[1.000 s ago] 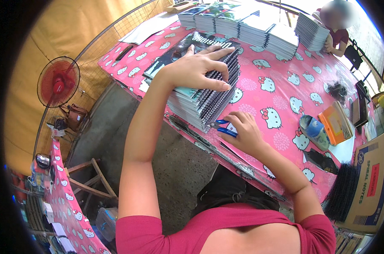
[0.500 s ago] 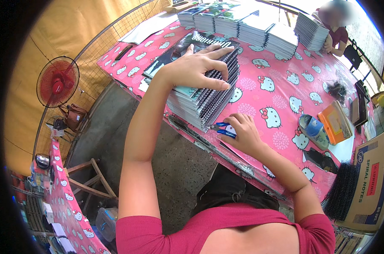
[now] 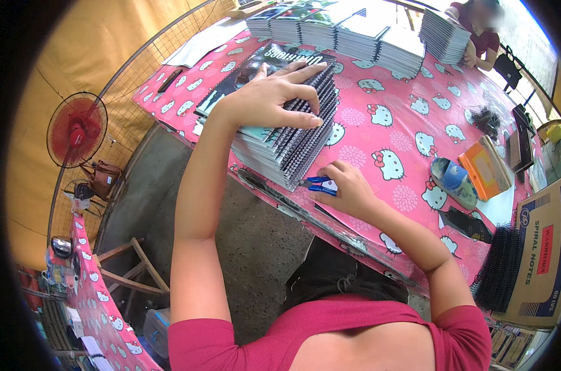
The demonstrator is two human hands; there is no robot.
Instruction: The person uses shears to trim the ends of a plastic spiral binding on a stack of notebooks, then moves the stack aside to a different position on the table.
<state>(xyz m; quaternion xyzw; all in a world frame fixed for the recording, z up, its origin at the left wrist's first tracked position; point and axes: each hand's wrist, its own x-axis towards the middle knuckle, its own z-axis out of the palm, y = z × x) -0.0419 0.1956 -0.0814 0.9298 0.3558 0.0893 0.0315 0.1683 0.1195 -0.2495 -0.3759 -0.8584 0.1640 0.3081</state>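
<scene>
Head view of a person seated at a table with a pink cartoon-cat cloth, working on a stack of spiral-bound notebooks. The stack lies at the near left part of the table, its black wire spines turned toward the person's right. The left hand rests palm-down on top of the stack with the fingers curled over the spine edge, pressing the notebooks flat. The right hand is clenched round a small blue-handled plier, whose tip meets the lower end of the spines at the near corner of the stack; which wire it touches is too small to tell.

Progress, as a judgement: the work appears to be the finishing of wire ends on bound notebooks. The tool sits at the lowest part of the stack, so this stack seems in hand, not complete; how many of its spines are already done cannot be told. Several rows of bound notebooks stand along the far edge of the table, which suggests much finished output. Loose black wire coils beside a cardboard box at the right suggest further binding remains. A second person sits at the far right corner. A red fan stands at the left.
</scene>
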